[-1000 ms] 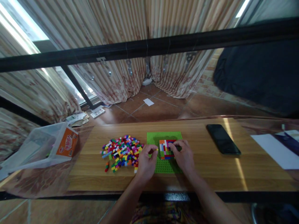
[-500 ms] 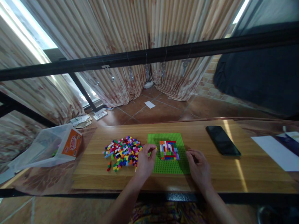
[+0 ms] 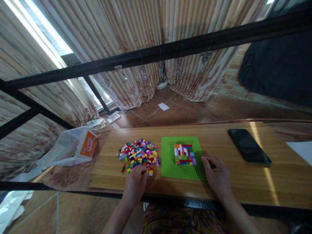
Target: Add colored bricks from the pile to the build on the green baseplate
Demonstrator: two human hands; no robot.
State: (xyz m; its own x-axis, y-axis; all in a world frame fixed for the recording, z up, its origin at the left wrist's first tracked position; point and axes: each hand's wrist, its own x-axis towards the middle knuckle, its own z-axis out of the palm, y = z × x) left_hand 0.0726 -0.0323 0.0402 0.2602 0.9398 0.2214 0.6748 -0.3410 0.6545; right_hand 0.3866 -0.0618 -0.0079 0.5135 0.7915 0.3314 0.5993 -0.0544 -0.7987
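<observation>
My left hand is at the near edge of a loose pile of small coloured bricks, fingers curled and pinched together. Whatever is between its fingertips is too small to see. To the right of the pile lies a green studded baseplate. On it sits a roughly square patch of bricks in white, red, orange, blue, purple and other colours. My right hand rests at the baseplate's right edge with its fingers closed, the tips against or just beside that edge. Anything inside it is hidden.
A black phone lies on the wooden tabletop at right. Left of it all stands a clear plastic bin with an orange label. A pair of stray bricks lies left of the pile. A dark rail crosses beyond the table.
My left hand has moved left and nearer, from the baseplate's left edge to the front of the brick pile. My right hand stays by the baseplate's right edge. The view has shifted slightly left.
</observation>
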